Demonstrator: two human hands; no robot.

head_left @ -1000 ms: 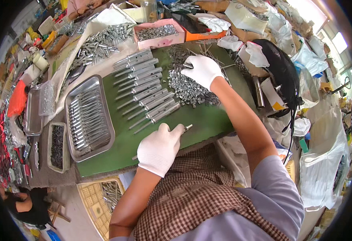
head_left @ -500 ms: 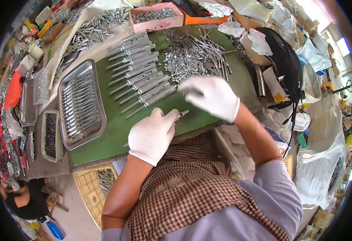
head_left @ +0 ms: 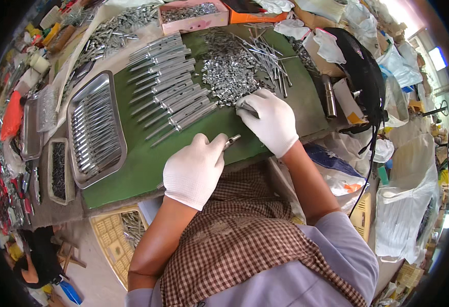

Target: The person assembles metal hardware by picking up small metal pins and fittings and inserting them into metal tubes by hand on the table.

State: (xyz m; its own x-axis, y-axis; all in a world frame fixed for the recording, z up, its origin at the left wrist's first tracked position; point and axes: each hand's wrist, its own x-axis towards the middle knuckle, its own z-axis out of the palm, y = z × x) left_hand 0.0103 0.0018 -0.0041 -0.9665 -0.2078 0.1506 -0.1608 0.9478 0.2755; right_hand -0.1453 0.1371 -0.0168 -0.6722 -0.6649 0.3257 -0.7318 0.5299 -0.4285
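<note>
My left hand (head_left: 194,171), in a white knit glove, is closed round a thin metal tube (head_left: 232,140) whose holed end sticks out past thumb and forefinger. My gloved right hand (head_left: 271,122) is at the near edge of a heap of small silvery metal parts (head_left: 229,74), fingers curled. A grey sliver (head_left: 248,109) shows between those fingers; what it is I cannot make out. Left of the heap, a row of metal tubes with thin rods (head_left: 176,92) lies slanted on the green work mat (head_left: 147,169).
A steel tray (head_left: 122,148) of lined-up rods stands at the left, beside a narrow box of dark screws (head_left: 59,171). Loose long pins (head_left: 273,61) lie right of the heap. A pink box (head_left: 194,23) stands at the back, a black mesh fan-like thing (head_left: 360,77) at the right.
My right hand has moved down slightly, from a blurred sweep to the near edge of the heap, fingers curled. My left hand keeps its hold on the tube. The view has shifted a little.
</note>
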